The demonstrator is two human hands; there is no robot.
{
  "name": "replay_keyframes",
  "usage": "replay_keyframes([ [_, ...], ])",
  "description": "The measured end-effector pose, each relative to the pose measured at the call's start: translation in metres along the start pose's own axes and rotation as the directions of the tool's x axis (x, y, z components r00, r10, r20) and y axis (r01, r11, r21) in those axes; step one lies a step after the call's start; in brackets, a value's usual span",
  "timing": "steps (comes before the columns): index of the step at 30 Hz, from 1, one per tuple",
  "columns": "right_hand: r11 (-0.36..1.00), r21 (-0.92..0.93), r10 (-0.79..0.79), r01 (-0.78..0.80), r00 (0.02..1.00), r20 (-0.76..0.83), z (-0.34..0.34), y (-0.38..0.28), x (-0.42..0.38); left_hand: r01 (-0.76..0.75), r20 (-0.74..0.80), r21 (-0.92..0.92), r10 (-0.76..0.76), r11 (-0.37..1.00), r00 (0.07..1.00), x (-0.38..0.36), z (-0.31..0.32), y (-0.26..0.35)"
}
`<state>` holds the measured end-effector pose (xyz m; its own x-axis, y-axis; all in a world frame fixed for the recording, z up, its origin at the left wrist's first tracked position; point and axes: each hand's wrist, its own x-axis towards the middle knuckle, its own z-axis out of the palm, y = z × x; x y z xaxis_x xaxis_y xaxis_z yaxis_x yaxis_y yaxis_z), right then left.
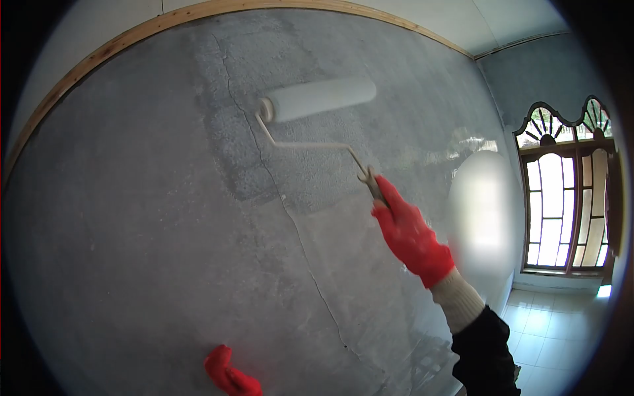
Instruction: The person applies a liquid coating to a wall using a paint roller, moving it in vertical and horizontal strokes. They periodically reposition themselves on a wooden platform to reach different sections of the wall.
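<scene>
My right hand (409, 234), in a red-coated glove with a pale knit cuff, is closed round the handle of a paint roller (323, 99). The roller's bent wire frame runs up and left from the grip to a long white sleeve, which lies against the upper part of a grey wall (165, 218). Around and below the sleeve, a patch of wall looks darker and wet. A thin crack (297, 237) runs down the wall left of my right hand. At the bottom edge, my left hand (231, 376), also red-gloved, shows only partly, fingers loosely bent and apart, with nothing visible in them.
A wooden strip (178, 16) borders the wall's top beneath a pale ceiling (86, 53). On the right stands a barred window (568, 198) with arched tops, above a tiled floor (548, 330). A blurred bright oval (485, 204) covers part of the wall.
</scene>
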<state>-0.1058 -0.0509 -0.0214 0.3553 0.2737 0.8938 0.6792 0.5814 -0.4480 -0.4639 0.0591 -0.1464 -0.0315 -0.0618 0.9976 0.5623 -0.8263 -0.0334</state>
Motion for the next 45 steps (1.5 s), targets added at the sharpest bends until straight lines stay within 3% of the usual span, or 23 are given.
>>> replay_keyframes([
  [3, 1.0, 0.023, -0.02, 0.021, 0.999, -0.027, 0.011, 0.015, 0.001, -0.004, 0.104, 0.093, -0.006, 0.996, 0.995, 0.006, -0.013, 0.015],
  [5, 0.994, -0.097, 0.049, -0.049, 0.999, -0.006, 0.012, 0.031, -0.051, 0.01, 0.096, 0.082, -0.018, 0.997, 0.995, 0.004, -0.011, 0.009],
  [7, 0.99, -0.053, 0.129, -0.128, 0.991, 0.03, 0.013, 0.054, -0.112, 0.033, 0.092, 0.068, -0.04, 0.997, 0.995, -0.004, -0.011, -0.001],
  [10, 0.987, -0.049, 0.159, -0.156, 0.986, 0.055, 0.009, 0.048, -0.124, -0.073, 0.028, 0.02, 0.072, 0.997, 0.997, -0.013, -0.005, -0.017],
  [12, 0.99, -0.13, 0.059, -0.056, 0.998, 0.022, 0.003, 0.021, -0.069, -0.041, 0.028, 0.032, 0.04, 0.999, 0.999, -0.013, -0.006, -0.014],
  [13, 0.987, -0.126, 0.112, -0.103, 0.992, 0.061, -0.003, 0.004, -0.031, -0.036, 0.029, 0.03, 0.035, 0.999, 0.999, -0.011, -0.008, -0.008],
  [15, 0.99, -0.078, -0.12, 0.117, 0.992, -0.026, 0.003, -0.009, 0.05, 0.043, 0.1, 0.096, -0.052, 0.994, 0.994, -0.001, -0.013, 0.008],
  [19, 0.998, -0.057, -0.032, 0.04, 0.991, 0.133, 0.004, -0.073, 0.178, -0.059, 0.029, 0.091, 0.057, 0.994, 0.998, -0.011, -0.007, -0.01],
  [22, 0.997, -0.072, -0.03, 0.041, 0.988, 0.152, 0.004, -0.092, 0.205, -0.076, 0.03, 0.073, 0.074, 0.994, 0.997, -0.009, -0.009, -0.002],
  [27, 0.989, -0.105, 0.117, -0.107, 0.989, 0.092, 0.002, -0.062, 0.132, -0.001, 0.081, 0.15, -0.011, 0.989, 0.997, 0.004, -0.012, 0.013],
  [28, 0.992, -0.104, 0.079, -0.068, 0.992, 0.097, -0.001, -0.057, 0.127, 0.007, 0.086, 0.144, -0.019, 0.99, 0.996, -0.001, -0.009, 0.007],
  [30, 0.994, -0.113, 0.021, -0.008, 0.993, 0.114, -0.004, -0.062, 0.135, -0.099, -0.03, 0.143, 0.105, 0.985, 0.994, -0.003, -0.003, -0.004],
  [34, 0.968, -0.082, -0.217, 0.236, 0.957, 0.193, 0.01, -0.076, 0.232, -0.016, 0.014, 0.167, 0.014, 0.986, 1.0, 0.01, 0.001, 0.02],
  [36, 0.99, 0.0, -0.143, 0.144, 0.979, 0.145, 0.013, -0.101, 0.217, -0.014, -0.096, 0.124, 0.026, 0.992, 0.995, 0.006, 0.005, 0.015],
  [37, 0.994, 0.006, -0.113, 0.113, 0.982, 0.15, 0.021, -0.09, 0.209, -0.012, -0.065, 0.131, 0.021, 0.991, 0.998, -0.003, 0.004, 0.002],
  [39, 0.979, -0.027, -0.199, 0.203, 0.975, 0.098, 0.033, -0.064, 0.187, 0.073, -0.07, 0.007, -0.072, 0.997, 0.995, -0.02, 0.001, -0.018],
  [42, 0.977, -0.128, -0.174, 0.172, 0.985, -0.001, 0.024, 0.006, 0.063, 0.122, -0.087, 0.016, -0.12, 0.992, 0.989, -0.014, -0.002, -0.004],
  [43, 0.995, -0.095, 0.014, -0.007, 0.997, 0.077, 0.017, 0.023, 0.005, 0.124, -0.07, 0.011, -0.123, 0.992, 0.99, -0.013, -0.004, -0.005],
  [44, 0.984, -0.172, -0.034, 0.044, 0.998, 0.06, 0.016, 0.056, -0.064, 0.085, -0.043, 0.019, -0.084, 0.996, 0.996, -0.013, -0.007, -0.008],
  [45, 0.945, -0.21, 0.288, -0.25, 0.942, 0.174, 0.005, 0.058, -0.13, 0.042, -0.023, 0.026, -0.041, 0.999, 0.999, -0.012, -0.007, -0.01],
])
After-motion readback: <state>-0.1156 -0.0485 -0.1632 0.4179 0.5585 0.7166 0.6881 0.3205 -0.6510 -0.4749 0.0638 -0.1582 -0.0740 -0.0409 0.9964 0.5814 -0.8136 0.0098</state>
